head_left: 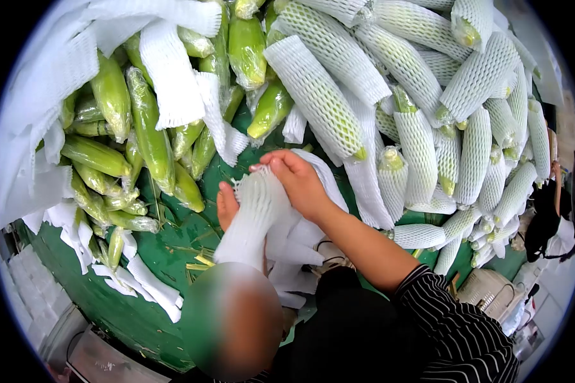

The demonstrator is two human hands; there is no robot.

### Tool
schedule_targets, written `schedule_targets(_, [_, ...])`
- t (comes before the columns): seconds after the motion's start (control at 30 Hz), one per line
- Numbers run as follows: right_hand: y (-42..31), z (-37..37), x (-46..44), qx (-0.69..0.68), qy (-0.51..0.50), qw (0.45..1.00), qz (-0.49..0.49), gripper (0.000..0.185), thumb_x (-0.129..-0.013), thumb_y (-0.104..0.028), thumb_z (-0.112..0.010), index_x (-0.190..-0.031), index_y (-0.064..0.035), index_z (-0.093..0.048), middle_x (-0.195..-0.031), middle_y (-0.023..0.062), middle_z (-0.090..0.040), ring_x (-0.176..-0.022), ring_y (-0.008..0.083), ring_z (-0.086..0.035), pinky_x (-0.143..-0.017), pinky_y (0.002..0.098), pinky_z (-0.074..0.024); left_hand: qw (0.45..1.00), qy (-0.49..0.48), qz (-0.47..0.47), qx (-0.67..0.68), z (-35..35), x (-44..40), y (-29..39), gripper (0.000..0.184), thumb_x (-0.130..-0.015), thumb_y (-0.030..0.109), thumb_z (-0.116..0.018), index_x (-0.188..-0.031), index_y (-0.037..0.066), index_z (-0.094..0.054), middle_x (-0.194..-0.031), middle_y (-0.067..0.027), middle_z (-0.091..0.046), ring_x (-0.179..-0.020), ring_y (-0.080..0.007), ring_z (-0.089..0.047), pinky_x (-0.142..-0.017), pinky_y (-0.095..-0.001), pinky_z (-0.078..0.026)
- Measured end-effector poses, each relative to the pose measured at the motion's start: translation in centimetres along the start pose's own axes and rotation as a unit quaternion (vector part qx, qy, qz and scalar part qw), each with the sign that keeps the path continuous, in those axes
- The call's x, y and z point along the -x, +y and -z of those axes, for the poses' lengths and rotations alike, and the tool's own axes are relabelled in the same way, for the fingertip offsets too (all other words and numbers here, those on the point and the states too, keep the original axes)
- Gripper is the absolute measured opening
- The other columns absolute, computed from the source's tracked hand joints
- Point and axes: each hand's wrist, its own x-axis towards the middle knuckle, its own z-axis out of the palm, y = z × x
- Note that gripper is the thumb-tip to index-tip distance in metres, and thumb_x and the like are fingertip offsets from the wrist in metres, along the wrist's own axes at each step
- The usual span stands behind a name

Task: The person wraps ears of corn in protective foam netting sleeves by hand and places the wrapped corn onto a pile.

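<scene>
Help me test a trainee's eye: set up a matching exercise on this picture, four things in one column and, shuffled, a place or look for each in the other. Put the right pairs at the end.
Things
1. Corn in clear film
2. Corn in white nets
3. Held net
4. Shirt sleeve

Places and looks
A. Dark with pale stripes
B. Heaped in the left half of the picture
C. Between the left hand and the right hand
D. Piled in the right half of the picture

Right pairs: 1-B, 2-D, 3-C, 4-A
</scene>
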Motion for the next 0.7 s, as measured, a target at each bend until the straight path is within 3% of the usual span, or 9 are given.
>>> schedule_targets(0.1, [-0.6,-0.4,-0.8,-0.023,0.000,0.999,-0.040,0.023,-0.107,-0.019,-0.047,-0.117,-0.0013,-0.057,-0.114,0.0103,-0.069,-0.104,0.0157,-0.063,-0.095,0.0300,-0.0494,0.996,-0.079,0.001,0.027,1.0,-0.4,1.6,0.051,-0.104,0.046,-0.047,-0.135,0.007,-0.053,-0.128,-0.0124,-0.062,-0.117,-0.0255,-0.059,-0.103,-0.0414,-0.046])
schedule_targets(0.27, [2.0,-2.0,-0.8,0.062,-0.043,0.995,-0.057,0.024,-0.107,-0.020,-0.046,-0.115,-0.0011,-0.059,-0.112,0.0093,-0.069,-0.104,0.0146,-0.063,-0.094,0.0284,-0.0489,0.989,0.023,0.075,0.129,1.8,0.2,1.7,0.042,-0.105,0.043,-0.046,-0.120,0.006,-0.060,-0.121,-0.0120,-0.064,-0.111,-0.0238,-0.062,-0.097,-0.0417,-0.051])
schedule_targets(0.3, [3.2,-1.4,-0.9,0.107,-0.039,0.992,-0.046,0.024,-0.107,-0.020,-0.046,-0.114,-0.0008,-0.060,-0.112,0.0092,-0.069,-0.104,0.0144,-0.063,-0.093,0.0280,-0.0487,0.995,0.088,0.007,0.043,1.0,0.7,1.5,0.031,-0.104,0.037,-0.051,-0.100,0.007,-0.060,-0.105,-0.0124,-0.066,-0.095,-0.0223,-0.066,-0.082,-0.0391,-0.055])
schedule_targets(0.43, [5.5,-0.1,-1.4,0.241,0.003,0.970,-0.035,0.030,-0.106,-0.027,-0.047,-0.113,-0.0016,-0.063,-0.108,0.0078,-0.071,-0.100,0.0152,-0.065,-0.090,0.0301,-0.0498,0.986,0.134,-0.024,-0.098,5.1,-2.4,-3.6,0.019,-0.101,0.023,-0.059,-0.096,0.006,-0.052,-0.078,-0.0091,-0.060,-0.065,-0.0168,-0.055,-0.062,-0.0336,-0.048])
schedule_targets(0.47, [5.2,-0.3,-1.4,0.262,0.010,0.965,-0.030,0.032,-0.106,-0.030,-0.047,-0.112,-0.0027,-0.063,-0.107,0.0074,-0.071,-0.098,0.0160,-0.066,-0.088,0.0315,-0.0506,0.971,0.164,-0.053,-0.163,5.4,-2.5,-3.8,0.020,-0.101,0.023,-0.060,-0.095,0.005,-0.051,-0.081,-0.0088,-0.058,-0.068,-0.0163,-0.053,-0.063,-0.0330,-0.046])
schedule_targets(0.53, [4.1,0.3,-2.0,0.085,-0.021,0.983,-0.159,0.038,-0.106,-0.035,-0.047,-0.117,-0.0020,-0.062,-0.112,0.0101,-0.069,-0.103,0.0176,-0.064,-0.094,0.0326,-0.0499,0.925,0.220,-0.112,-0.288,2.0,-2.0,-1.4,0.023,-0.099,0.022,-0.062,-0.092,0.004,-0.049,-0.087,-0.0083,-0.055,-0.075,-0.0154,-0.049,-0.065,-0.0318,-0.042])
schedule_targets(0.6, [3.1,0.5,-1.1,-0.087,-0.044,0.963,-0.251,0.043,-0.105,-0.039,-0.047,-0.123,-0.0023,-0.061,-0.118,0.0126,-0.066,-0.109,0.0203,-0.062,-0.098,0.0351,-0.0491,0.787,0.173,-0.321,-0.498,-1.8,-0.3,2.0,0.026,-0.095,0.020,-0.067,-0.103,0.000,-0.052,-0.096,-0.0100,-0.052,-0.085,-0.0200,-0.047,-0.078,-0.0354,-0.042])
schedule_targets(0.63, [2.7,0.1,0.1,-0.164,-0.058,0.945,-0.278,0.045,-0.104,-0.041,-0.047,-0.126,-0.0029,-0.060,-0.122,0.0137,-0.065,-0.112,0.0222,-0.061,-0.100,0.0371,-0.0487,0.781,0.144,-0.359,-0.490,-2.0,0.3,3.4,0.034,-0.089,0.013,-0.070,-0.113,-0.002,-0.051,-0.106,-0.0135,-0.048,-0.095,-0.0254,-0.045,-0.089,-0.0388,-0.040])
schedule_targets(0.7, [-0.1,-1.2,1.6,-0.345,-0.118,0.897,-0.250,0.051,-0.103,-0.044,-0.047,-0.134,-0.0041,-0.054,-0.132,0.0157,-0.059,-0.120,0.0263,-0.058,-0.103,0.0408,-0.0476,0.760,0.260,-0.364,-0.473,-0.3,-0.7,5.6,0.038,-0.088,0.010,-0.070,-0.118,-0.002,-0.050,-0.107,-0.0111,-0.049,-0.098,-0.0225,-0.047,-0.089,-0.0365,-0.040])
